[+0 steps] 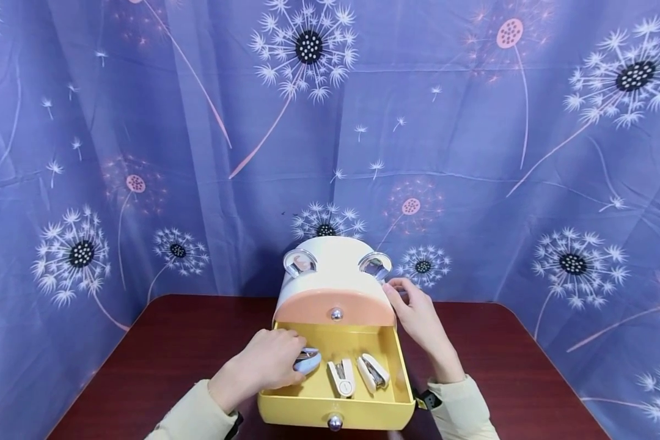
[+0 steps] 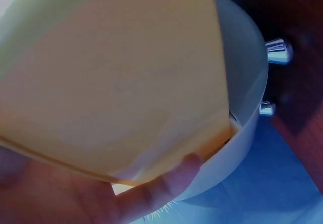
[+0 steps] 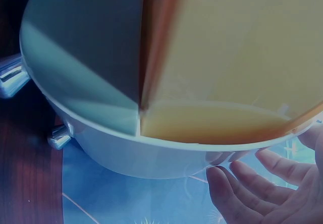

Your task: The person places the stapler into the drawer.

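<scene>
A white cabinet (image 1: 335, 260) with a peach upper drawer front (image 1: 308, 308) stands on the table, its yellow lower drawer (image 1: 371, 415) pulled out. Inside the drawer my left hand (image 1: 269, 357) grips a light-blue stapler (image 1: 309, 362), fingers over its far end and thumb on the near side. Two white staplers lie to the right of it, one in the middle (image 1: 342, 377) and one slanted (image 1: 373, 373). My right hand (image 1: 418, 315) rests its fingertips against the cabinet's right side, fingers loosely bent. In the left wrist view the drawer's yellow wall (image 2: 116, 82) hides the stapler.
Two round chrome pieces (image 1: 375, 264) stick up from the cabinet top. Each drawer front has a chrome knob (image 1: 335, 421). The dark red table (image 1: 506, 366) extends on both sides, and a blue dandelion-print curtain (image 1: 209, 153) hangs behind it.
</scene>
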`<action>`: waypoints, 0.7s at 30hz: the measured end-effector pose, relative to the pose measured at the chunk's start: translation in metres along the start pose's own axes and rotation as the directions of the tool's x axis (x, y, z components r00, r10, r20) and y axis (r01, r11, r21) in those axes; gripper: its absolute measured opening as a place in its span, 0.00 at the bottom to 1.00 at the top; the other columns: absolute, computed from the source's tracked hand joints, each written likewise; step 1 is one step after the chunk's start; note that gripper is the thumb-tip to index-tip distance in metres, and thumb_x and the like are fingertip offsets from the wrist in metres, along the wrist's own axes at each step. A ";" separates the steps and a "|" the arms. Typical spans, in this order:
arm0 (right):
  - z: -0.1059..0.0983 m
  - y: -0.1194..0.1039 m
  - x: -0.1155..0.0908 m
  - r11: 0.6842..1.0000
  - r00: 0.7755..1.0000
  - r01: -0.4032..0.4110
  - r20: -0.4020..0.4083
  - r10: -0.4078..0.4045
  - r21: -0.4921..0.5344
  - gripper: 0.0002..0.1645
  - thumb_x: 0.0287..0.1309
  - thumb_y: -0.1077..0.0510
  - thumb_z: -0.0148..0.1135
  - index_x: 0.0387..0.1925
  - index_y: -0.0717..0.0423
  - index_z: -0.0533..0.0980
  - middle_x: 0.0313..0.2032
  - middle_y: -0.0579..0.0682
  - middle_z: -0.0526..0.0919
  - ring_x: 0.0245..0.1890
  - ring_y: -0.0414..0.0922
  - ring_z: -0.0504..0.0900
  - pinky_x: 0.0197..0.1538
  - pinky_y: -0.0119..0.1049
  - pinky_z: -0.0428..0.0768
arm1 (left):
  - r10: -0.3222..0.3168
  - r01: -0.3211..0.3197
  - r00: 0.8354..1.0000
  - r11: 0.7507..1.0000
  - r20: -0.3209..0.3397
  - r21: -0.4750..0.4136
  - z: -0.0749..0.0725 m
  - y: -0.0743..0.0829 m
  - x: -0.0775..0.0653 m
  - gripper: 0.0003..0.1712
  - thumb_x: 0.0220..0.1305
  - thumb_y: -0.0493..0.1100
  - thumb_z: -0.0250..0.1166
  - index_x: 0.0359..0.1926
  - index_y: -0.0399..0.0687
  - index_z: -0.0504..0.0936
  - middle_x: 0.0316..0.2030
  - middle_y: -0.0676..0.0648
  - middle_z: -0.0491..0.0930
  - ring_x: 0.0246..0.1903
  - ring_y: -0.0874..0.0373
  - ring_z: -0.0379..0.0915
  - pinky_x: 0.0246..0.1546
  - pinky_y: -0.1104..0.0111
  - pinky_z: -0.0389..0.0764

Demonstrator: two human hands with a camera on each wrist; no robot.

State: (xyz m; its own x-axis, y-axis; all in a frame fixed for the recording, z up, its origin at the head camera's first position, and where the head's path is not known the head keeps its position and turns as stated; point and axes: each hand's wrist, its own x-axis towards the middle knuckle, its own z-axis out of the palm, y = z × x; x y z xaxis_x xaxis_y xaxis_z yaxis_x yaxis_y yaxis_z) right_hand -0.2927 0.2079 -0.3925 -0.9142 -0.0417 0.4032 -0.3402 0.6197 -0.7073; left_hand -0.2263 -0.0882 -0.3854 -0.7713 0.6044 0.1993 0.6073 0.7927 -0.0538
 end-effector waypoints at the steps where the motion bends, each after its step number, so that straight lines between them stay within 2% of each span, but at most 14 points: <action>1: 0.000 0.000 0.000 1.000 1.000 0.000 -0.001 0.000 0.001 0.24 0.69 0.37 0.51 0.51 0.49 0.77 0.44 0.51 0.82 0.37 0.44 0.81 0.44 0.44 0.77 | 0.003 -0.003 1.000 1.000 0.007 0.005 0.000 0.000 0.000 0.18 0.41 0.55 0.76 0.28 0.52 0.78 0.25 0.55 0.74 0.24 0.57 0.72 0.18 0.60 0.70; 5: 0.000 0.001 0.000 1.000 1.000 -0.002 -0.001 0.002 0.008 0.24 0.69 0.37 0.51 0.51 0.49 0.77 0.44 0.52 0.82 0.38 0.44 0.82 0.45 0.45 0.78 | 0.006 -0.006 1.000 1.000 0.020 0.019 -0.002 0.002 0.000 0.18 0.39 0.52 0.77 0.28 0.52 0.78 0.24 0.55 0.75 0.25 0.55 0.74 0.18 0.59 0.70; 12: 0.000 0.001 0.000 1.000 1.000 -0.007 0.000 0.007 0.018 0.25 0.68 0.36 0.51 0.51 0.49 0.77 0.44 0.51 0.82 0.39 0.44 0.82 0.45 0.45 0.78 | -0.012 0.011 0.999 1.000 0.035 0.023 -0.006 0.006 0.001 0.17 0.42 0.50 0.77 0.28 0.52 0.78 0.23 0.54 0.76 0.25 0.55 0.74 0.19 0.57 0.71; 16: 0.000 0.002 0.000 1.000 1.000 0.001 -0.002 -0.001 0.021 0.25 0.69 0.36 0.52 0.51 0.49 0.77 0.44 0.51 0.82 0.39 0.44 0.82 0.45 0.45 0.78 | -0.017 0.016 0.997 1.000 0.071 0.011 -0.008 0.007 0.001 0.18 0.39 0.47 0.78 0.32 0.52 0.80 0.26 0.54 0.78 0.28 0.55 0.75 0.21 0.57 0.72; 21: 0.000 0.002 0.001 1.000 1.000 0.017 -0.003 -0.017 0.024 0.23 0.69 0.38 0.52 0.51 0.49 0.77 0.44 0.52 0.83 0.41 0.45 0.83 0.47 0.48 0.79 | 0.001 0.000 0.998 1.000 0.065 -0.015 -0.012 0.008 -0.003 0.18 0.46 0.51 0.75 0.38 0.53 0.82 0.29 0.54 0.78 0.30 0.57 0.75 0.22 0.59 0.73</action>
State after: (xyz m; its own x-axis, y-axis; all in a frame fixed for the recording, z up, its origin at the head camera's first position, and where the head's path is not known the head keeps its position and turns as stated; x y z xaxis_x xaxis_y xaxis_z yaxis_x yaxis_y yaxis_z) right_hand -0.2941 0.2094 -0.3939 -0.9077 -0.0501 0.4167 -0.3610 0.5997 -0.7142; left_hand -0.2172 -0.0849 -0.3741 -0.7817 0.6089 0.1350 0.6098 0.7916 -0.0390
